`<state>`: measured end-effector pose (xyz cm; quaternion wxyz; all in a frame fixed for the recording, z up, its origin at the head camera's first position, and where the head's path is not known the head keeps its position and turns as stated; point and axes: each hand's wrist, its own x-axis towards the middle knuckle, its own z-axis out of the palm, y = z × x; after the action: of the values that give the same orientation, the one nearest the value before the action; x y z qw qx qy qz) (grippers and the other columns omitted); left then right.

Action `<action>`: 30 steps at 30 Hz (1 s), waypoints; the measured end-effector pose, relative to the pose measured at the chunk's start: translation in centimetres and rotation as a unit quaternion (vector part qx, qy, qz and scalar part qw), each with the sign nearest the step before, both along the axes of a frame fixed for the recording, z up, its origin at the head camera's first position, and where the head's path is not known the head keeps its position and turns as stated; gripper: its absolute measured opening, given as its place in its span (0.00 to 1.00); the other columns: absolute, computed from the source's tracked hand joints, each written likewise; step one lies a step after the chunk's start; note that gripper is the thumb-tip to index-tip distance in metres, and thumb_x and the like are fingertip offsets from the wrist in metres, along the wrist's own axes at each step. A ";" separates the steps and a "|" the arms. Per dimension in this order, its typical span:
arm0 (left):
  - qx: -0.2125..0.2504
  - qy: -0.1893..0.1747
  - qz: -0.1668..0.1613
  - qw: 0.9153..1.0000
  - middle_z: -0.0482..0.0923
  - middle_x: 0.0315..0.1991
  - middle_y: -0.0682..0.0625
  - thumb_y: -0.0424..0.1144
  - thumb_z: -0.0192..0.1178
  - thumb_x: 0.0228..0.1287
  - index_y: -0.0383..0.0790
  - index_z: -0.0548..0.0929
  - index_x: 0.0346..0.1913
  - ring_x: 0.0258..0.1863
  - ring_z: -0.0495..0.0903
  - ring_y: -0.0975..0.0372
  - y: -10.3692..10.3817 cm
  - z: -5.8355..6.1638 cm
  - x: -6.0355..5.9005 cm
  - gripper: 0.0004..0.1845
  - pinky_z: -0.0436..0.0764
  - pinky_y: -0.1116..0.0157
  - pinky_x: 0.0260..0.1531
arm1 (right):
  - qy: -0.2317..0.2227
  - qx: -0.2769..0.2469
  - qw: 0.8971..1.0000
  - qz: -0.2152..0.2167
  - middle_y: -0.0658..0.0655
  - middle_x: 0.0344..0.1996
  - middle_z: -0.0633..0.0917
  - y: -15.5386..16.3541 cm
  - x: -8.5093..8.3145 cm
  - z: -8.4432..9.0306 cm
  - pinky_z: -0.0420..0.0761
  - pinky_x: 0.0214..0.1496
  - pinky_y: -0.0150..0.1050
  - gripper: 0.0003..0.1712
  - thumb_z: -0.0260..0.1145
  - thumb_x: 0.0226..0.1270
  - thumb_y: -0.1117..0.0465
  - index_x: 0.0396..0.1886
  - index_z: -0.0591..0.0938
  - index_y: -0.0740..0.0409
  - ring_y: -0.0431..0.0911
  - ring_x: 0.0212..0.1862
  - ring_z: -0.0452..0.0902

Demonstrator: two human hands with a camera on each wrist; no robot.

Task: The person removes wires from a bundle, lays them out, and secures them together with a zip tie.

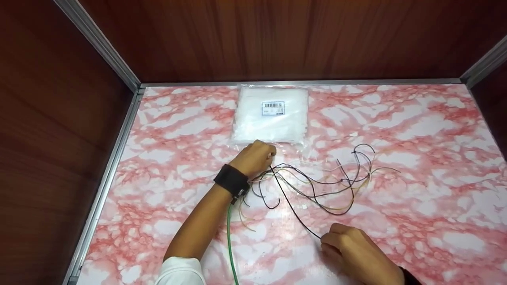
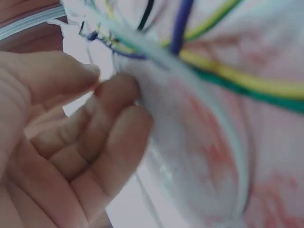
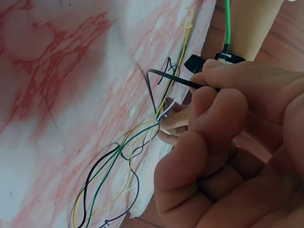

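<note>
A loose bundle of thin coloured wires (image 1: 313,196), black, green, yellow, white and purple, lies across the table in curves. My left hand (image 1: 256,157) is curled at the point where the wires cross, its fingertips right at the bundle in the right wrist view. Thumb and index finger come close together in the left wrist view; what sits between them is mostly hidden. My right hand (image 1: 352,247) pinches the end of a black wire (image 1: 295,213) between thumb and index finger. That wire runs fairly straight from the bundle to the right hand, with a sharp bend (image 3: 149,71) along it.
A clear plastic bag of white strips (image 1: 273,122) with a barcode label (image 1: 273,108) lies just beyond the left hand. A green cable (image 1: 230,245) hangs from the black band (image 1: 229,180) on the left wrist. Dark wood panels (image 1: 277,39) enclose the marbled table (image 1: 427,198).
</note>
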<state>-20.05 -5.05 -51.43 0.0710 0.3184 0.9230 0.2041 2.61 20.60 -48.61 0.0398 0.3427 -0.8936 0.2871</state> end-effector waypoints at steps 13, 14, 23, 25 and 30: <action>-0.039 0.017 -0.002 0.999 0.76 0.34 0.46 0.29 0.64 0.52 0.40 0.88 0.32 0.37 0.77 0.55 -0.9 0.8 0.7 0.06 0.78 0.60 0.38 | 0.006 0.004 1.000 -0.030 0.35 0.21 0.66 0.1 0.0 -0.1 0.64 0.25 0.22 0.18 0.74 0.50 0.69 0.18 0.76 0.43 0.28 0.24 0.63; -0.036 0.013 -0.021 0.999 0.76 0.35 0.46 0.28 0.64 0.52 0.42 0.89 0.34 0.38 0.77 0.55 -0.9 0.8 0.7 0.08 0.78 0.60 0.38 | 0.004 0.004 0.999 -0.033 0.35 0.21 0.66 0.1 0.0 -0.1 0.63 0.25 0.22 0.19 0.74 0.50 0.69 0.18 0.76 0.42 0.28 0.24 0.63; -0.050 0.048 -0.098 0.993 0.67 0.35 0.51 0.28 0.63 0.55 0.47 0.87 0.24 0.33 0.69 0.58 -1.1 0.7 0.7 0.10 0.73 0.62 0.30 | -0.002 -0.005 0.999 -0.039 0.35 0.20 0.65 -0.1 0.0 -0.2 0.62 0.25 0.21 0.21 0.73 0.49 0.71 0.16 0.73 0.41 0.28 0.23 0.62; -0.066 0.062 -0.095 0.991 0.67 0.37 0.50 0.29 0.62 0.58 0.46 0.86 0.26 0.34 0.69 0.57 -1.1 0.6 0.8 0.09 0.73 0.62 0.30 | -0.003 -0.009 0.999 -0.040 0.35 0.20 0.65 -0.1 0.0 -0.2 0.63 0.25 0.21 0.22 0.73 0.49 0.71 0.16 0.73 0.41 0.28 0.23 0.62; -0.134 0.102 -0.086 0.982 0.71 0.40 0.49 0.32 0.57 0.63 0.44 0.84 0.33 0.38 0.69 0.54 -1.1 0.5 0.9 0.06 0.70 0.59 0.36 | 0.005 -0.014 0.999 -0.040 0.35 0.20 0.66 -0.3 -0.1 -0.3 0.65 0.26 0.23 0.21 0.73 0.50 0.70 0.17 0.74 0.42 0.28 0.24 0.65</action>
<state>-19.11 -6.12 -50.94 0.0355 0.4029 0.9137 0.0383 2.48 20.29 -48.92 0.0602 0.3078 -0.9022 0.2961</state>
